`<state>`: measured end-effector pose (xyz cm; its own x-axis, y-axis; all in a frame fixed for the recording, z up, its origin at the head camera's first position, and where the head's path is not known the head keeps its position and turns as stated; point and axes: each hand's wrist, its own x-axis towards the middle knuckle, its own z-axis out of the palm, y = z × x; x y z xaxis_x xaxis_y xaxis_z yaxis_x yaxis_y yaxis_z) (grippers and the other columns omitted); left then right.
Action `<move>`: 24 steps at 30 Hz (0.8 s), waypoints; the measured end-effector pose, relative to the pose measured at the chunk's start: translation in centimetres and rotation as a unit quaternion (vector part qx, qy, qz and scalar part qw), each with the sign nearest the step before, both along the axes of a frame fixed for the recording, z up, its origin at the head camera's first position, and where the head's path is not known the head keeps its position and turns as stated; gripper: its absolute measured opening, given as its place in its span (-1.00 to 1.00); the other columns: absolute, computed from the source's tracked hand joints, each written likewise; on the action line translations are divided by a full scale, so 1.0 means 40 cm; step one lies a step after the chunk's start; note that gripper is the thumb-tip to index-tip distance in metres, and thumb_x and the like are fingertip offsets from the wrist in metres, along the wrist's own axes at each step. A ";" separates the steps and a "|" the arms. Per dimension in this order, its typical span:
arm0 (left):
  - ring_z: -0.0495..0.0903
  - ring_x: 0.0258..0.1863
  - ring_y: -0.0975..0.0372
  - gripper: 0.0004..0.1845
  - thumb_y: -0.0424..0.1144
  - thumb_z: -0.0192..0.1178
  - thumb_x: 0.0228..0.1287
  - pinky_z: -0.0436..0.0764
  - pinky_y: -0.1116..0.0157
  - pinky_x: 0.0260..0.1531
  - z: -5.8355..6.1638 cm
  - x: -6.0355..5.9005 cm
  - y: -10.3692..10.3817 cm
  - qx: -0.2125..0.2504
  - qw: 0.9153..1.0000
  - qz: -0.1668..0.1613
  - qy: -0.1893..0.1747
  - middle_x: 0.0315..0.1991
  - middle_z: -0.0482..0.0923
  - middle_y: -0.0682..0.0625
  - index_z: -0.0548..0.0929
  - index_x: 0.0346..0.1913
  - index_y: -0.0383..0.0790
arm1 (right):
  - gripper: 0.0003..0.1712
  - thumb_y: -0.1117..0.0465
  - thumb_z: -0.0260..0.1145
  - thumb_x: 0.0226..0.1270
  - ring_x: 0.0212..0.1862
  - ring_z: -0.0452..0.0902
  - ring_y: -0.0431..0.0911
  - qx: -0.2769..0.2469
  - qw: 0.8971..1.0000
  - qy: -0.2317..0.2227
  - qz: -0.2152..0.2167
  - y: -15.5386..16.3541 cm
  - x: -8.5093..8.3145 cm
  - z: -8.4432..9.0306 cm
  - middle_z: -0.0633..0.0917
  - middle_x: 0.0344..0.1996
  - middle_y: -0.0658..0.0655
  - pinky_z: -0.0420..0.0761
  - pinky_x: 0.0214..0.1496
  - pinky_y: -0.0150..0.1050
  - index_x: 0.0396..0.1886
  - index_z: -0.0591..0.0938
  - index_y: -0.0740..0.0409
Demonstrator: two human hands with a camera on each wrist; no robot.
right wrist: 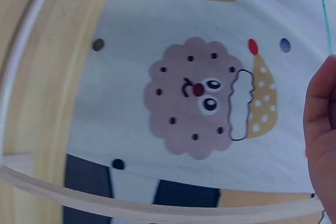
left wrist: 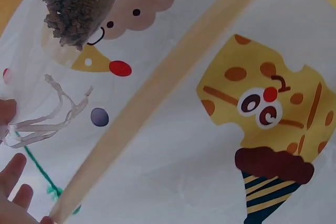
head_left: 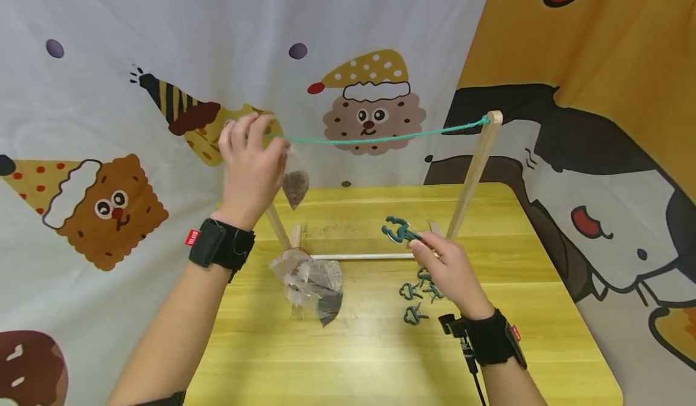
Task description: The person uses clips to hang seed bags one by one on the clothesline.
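**Pouch held at the string, clip in the other hand**

No writing can be read; the red tab on the left wristband is too small to make out.

The left hand (head_left: 251,159) is raised at the green string (head_left: 375,138), fingers pinched together on the top of a small mesh pouch (head_left: 296,188) that hangs below it beside the frame's (head_left: 472,176) left post. The right hand (head_left: 450,271) is low over the table (head_left: 370,357), fingers clamped on a green clip (head_left: 399,231). More clips (head_left: 414,300) and a bag (head_left: 312,282) lie on the table.
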<state>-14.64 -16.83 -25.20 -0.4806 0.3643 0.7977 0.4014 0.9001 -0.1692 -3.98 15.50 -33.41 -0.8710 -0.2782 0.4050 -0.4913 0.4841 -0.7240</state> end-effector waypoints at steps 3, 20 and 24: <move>0.23 0.15 -0.01 -0.92 -0.29 0.14 0.18 -0.08 -0.02 0.23 0.011 -0.002 -0.016 -0.005 1.000 -0.010 -0.013 0.04 0.42 -0.13 0.59 -0.30 -0.20 | -0.87 0.27 0.07 0.33 -0.57 0.34 -0.22 -0.006 1.000 0.016 0.012 0.001 -0.033 0.016 0.38 -0.66 -0.05 0.39 -0.46 -0.33 -0.38 0.51 -0.01; 0.51 -0.44 0.12 -0.88 -0.27 0.14 0.19 0.03 0.12 0.22 0.019 -0.033 -0.048 0.042 0.997 -0.043 -0.057 -0.45 0.59 -0.04 0.59 -0.22 -0.16 | -0.64 0.04 0.09 0.32 -0.70 -0.03 -0.20 0.159 0.958 0.236 0.041 -0.095 -0.215 0.164 0.13 -0.77 -0.04 0.04 -0.58 -0.31 -0.65 0.27 0.01; 0.51 -0.44 0.14 -0.84 -0.19 0.18 0.17 0.01 0.14 0.22 0.026 -0.033 -0.052 0.037 0.996 -0.030 -0.074 -0.44 0.61 -0.02 0.62 -0.20 -0.13 | -0.67 0.01 0.06 0.33 -0.69 0.04 -0.20 0.200 0.943 0.262 0.046 -0.143 -0.246 0.198 0.20 -0.77 -0.04 0.06 -0.58 -0.30 -0.62 0.34 -0.01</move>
<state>-15.95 -18.89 -24.18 -0.5740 0.3395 0.7451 0.4709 0.8813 -0.0388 -13.81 9.78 -25.49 -0.5458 -0.5644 0.6193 -0.7837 0.6054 -0.1389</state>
